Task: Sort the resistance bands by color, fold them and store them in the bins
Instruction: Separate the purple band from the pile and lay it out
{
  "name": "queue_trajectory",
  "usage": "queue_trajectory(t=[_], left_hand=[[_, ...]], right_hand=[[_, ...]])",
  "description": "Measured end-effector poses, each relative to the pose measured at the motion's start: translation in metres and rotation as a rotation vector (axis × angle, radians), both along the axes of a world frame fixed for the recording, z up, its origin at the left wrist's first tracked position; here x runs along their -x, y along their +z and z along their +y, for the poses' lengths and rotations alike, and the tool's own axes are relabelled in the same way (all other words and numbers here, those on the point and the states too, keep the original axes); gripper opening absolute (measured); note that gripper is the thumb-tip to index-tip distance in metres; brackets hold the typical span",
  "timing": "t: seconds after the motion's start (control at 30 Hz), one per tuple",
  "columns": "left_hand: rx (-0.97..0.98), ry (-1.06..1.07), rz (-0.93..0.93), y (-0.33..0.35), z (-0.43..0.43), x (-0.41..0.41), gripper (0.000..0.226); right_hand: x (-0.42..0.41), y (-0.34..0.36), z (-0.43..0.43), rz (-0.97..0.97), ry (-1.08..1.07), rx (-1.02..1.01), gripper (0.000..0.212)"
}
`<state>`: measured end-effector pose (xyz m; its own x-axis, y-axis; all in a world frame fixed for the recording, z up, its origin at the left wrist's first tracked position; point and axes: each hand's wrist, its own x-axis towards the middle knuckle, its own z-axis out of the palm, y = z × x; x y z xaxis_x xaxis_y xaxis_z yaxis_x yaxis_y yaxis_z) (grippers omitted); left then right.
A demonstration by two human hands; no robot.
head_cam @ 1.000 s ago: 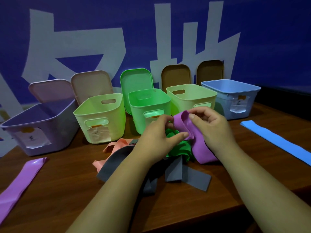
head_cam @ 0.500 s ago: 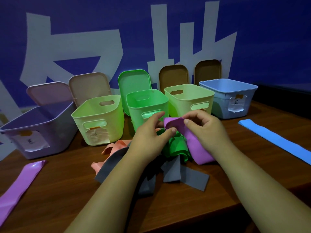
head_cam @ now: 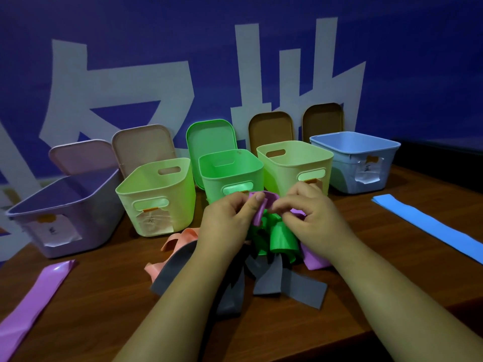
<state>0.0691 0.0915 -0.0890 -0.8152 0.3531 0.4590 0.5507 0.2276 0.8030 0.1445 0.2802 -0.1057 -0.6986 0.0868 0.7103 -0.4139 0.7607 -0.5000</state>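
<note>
Both hands work over a tangled pile of bands at the table's middle. My left hand (head_cam: 230, 220) and my right hand (head_cam: 313, 218) each pinch a purple band (head_cam: 264, 205), lifted just above the pile; its other end (head_cam: 313, 259) trails down under my right wrist. Below it lie a crumpled green band (head_cam: 279, 239), several grey bands (head_cam: 287, 283) and a salmon band (head_cam: 180, 239). A row of open bins stands behind: purple (head_cam: 65, 205), light green (head_cam: 156, 197), green (head_cam: 232, 171), yellow-green (head_cam: 295, 163), blue (head_cam: 355, 160).
A flat purple band (head_cam: 34, 301) lies at the left front of the wooden table. A flat blue band (head_cam: 428, 226) lies at the right. Bin lids (head_cam: 269, 129) lean against the blue wall behind the bins. The table's front edge runs near my right forearm.
My hands have drawn closer together on the purple band and bunched its top end tighter. The camera has shifted slightly; the pile stays put.
</note>
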Motion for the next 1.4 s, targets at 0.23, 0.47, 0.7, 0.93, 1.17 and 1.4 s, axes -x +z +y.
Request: queue_trajectory(t=[0.23,0.47,0.7,0.93,1.17,1.4], left_hand=[[0.082,-0.067,0.097,0.0,-0.0004,0.0001,0.048],[0.128,-0.126,0.063,-0.0022,-0.0015,-0.0006,0.051],[0.145,-0.132,0.042,-0.0005,-0.0024,-0.0051,0.051],[0.16,-0.101,0.06,0.0018,-0.0026,-0.0061,0.051],[0.172,-0.124,0.033,0.0027,-0.0026,-0.0078,0.051],[0.192,-0.136,0.053,0.0029,-0.0042,-0.0079,0.05]], right_hand=[[-0.0025,0.0025,-0.0038,-0.04,0.062,0.071,0.024],[-0.0009,0.0029,-0.0034,-0.046,0.062,0.047,0.021],[-0.0023,0.0031,-0.0039,-0.05,0.071,0.059,0.021],[-0.0014,0.0032,-0.0044,-0.089,0.089,0.11,0.029],[-0.003,0.0046,-0.0043,-0.107,0.08,0.119,0.033],[-0.0024,0.0039,-0.0045,-0.114,0.064,0.17,0.029]])
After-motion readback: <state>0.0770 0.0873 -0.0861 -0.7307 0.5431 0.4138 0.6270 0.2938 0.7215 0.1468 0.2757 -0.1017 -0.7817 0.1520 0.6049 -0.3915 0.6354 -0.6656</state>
